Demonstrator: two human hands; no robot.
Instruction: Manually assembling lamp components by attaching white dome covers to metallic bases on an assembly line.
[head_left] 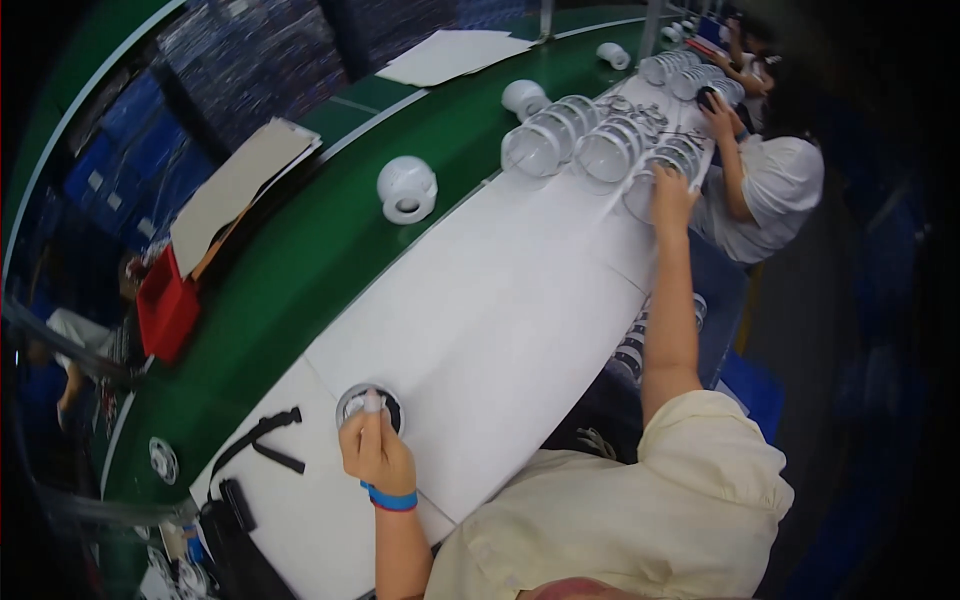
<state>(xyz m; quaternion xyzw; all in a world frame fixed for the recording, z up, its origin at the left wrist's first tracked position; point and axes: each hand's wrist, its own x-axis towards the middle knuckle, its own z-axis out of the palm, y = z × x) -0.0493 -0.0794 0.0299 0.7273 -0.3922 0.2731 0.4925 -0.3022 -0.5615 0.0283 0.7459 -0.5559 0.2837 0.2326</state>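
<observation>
My left hand [380, 458], with a blue band at the wrist, is closed at the near part of the white table. Its thumb and fingers grip a round white-and-black part [352, 402] that rests on the tabletop. Stretched far forward, my right hand [673, 200] closes on a clear round plastic cover [640, 196] at the near end of a row lying on its side. Its fingertips are partly hidden among the rims. Two more rows of clear covers [535, 150] lie to the left of it.
Left of the white table [450, 300] runs a green conveyor belt [300, 290] carrying white rounded housings [407, 190]. A black strap [262, 440] lies near my left hand. A red bin [167, 305] and cardboard sheets [240, 190] stand beyond. Another person [770, 185] works at the far right.
</observation>
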